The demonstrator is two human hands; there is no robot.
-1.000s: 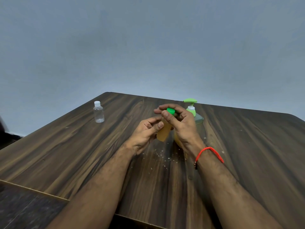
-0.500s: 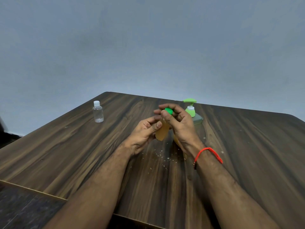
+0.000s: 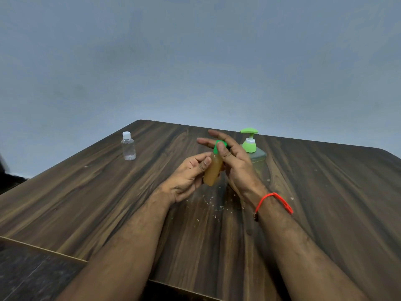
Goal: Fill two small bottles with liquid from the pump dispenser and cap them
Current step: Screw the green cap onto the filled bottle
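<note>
A small bottle (image 3: 212,171) full of amber liquid is tilted above the middle of the table, and my left hand (image 3: 188,177) grips its body. Its green cap (image 3: 218,146) sits on the neck. My right hand (image 3: 234,164) has its thumb on the cap while its fingers stretch out straight past it. Behind my right hand stands the pump dispenser (image 3: 251,148), with a green pump head and a clear body partly hidden by the hand. A second small clear bottle (image 3: 128,146) with a white cap stands upright at the far left.
The dark wooden table (image 3: 108,203) has small pale crumbs scattered under my hands. Its near left edge runs diagonally, with a dark floor beyond. A plain grey-blue wall rises behind the table. A red thread band circles my right wrist.
My right hand's fingers were curled round the green cap; now they have spread out straight, with only the thumb on the cap. The left hand still holds the amber bottle.
</note>
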